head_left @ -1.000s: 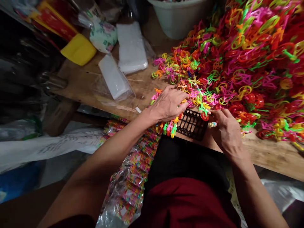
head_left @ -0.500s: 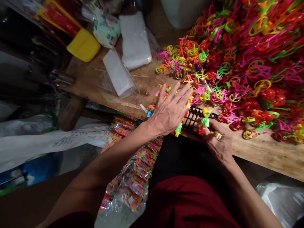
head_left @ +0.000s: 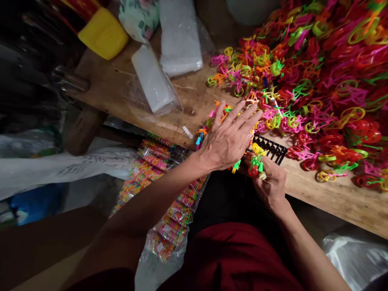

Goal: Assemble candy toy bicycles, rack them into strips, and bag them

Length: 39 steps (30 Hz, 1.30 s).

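Observation:
My left hand (head_left: 228,135) lies flat, fingers spread, over a cluster of small colourful plastic toys at the bench's front edge. Bits of those toys poke out around its fingers and below its palm. Beside it, my right hand (head_left: 269,178) is curled around a small plastic toy (head_left: 255,163) with yellow, green and red parts. A black plastic rack (head_left: 271,148) with rows of slots lies on the wood between the hands, partly covered by them. A big heap of loose toy pieces (head_left: 321,93), many shaped like little bicycles, spreads to the right.
On the wooden bench (head_left: 112,87) lie two packs of clear plastic bags (head_left: 154,81), a floral cloth bundle (head_left: 139,18) and a yellow object (head_left: 104,34). Strips of packaged toys (head_left: 169,226) hang below the front edge. A clear plastic bag (head_left: 351,258) is at lower right.
The view has shifted slightly. My right hand has drawn closer to my left hand with the small toy, baring more of the rack's right end. My left hand stays spread on the toys.

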Motion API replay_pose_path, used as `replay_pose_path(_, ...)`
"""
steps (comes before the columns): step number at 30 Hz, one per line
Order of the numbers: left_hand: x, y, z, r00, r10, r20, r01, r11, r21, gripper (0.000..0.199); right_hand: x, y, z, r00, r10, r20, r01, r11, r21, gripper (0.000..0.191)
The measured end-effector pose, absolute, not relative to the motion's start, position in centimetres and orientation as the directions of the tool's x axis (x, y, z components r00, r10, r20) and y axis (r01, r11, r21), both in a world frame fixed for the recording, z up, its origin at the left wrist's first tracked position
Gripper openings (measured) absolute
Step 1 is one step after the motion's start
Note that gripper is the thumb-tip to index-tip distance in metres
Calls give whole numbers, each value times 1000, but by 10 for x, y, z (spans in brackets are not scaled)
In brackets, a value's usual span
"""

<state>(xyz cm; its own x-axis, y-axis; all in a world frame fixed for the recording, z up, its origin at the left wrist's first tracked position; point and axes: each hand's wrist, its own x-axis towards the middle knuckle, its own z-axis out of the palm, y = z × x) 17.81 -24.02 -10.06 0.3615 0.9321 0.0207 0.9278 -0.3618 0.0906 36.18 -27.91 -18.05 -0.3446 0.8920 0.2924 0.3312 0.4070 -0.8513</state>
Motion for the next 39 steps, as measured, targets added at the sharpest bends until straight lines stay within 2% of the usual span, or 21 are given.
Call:
replay_pose_path(9,179,-240,-100,353,936,10,931,-352,95,58,364,-280,-185,-321,890,325,279,417,-865,16)
replay_pose_path(15,178,-240,-101,357,934,15,930,-357,83,58,358,-284,-187,-400,840,368,381,517,-766,14)
replay_pose_path(21,176,-241,-104,364,930,60,916,-368,158,55,340,-294,-201,-396,864,310,482,483,-731,28)
replay_pose_path(25,173,-239,-100,349,935,66,905,-355,235,63,342,-293,-193,-410,877,249,478,440,-760,26)
replay_pose_path(29,176,-244,-83,315,942,114,927,-331,177,73,379,-270,-167,-474,846,242,405,454,-793,33)
replay_pose_path(32,185,-255,-71,349,936,50,926,-353,137,85,402,-229,-147,-391,890,236,568,435,-699,37)
replay_pose_path(34,189,-262,-69,364,930,-49,923,-354,154,93,400,-195,-136,-285,940,189,729,341,-594,38)
replay_pose_path(36,188,-268,-72,357,928,-104,926,-338,167,97,385,-163,-128,-214,975,63,862,219,-456,33)
replay_pose_path(39,181,-271,-82,359,929,-92,926,-343,157,98,355,-129,-121,-184,969,-165,946,129,-298,29)
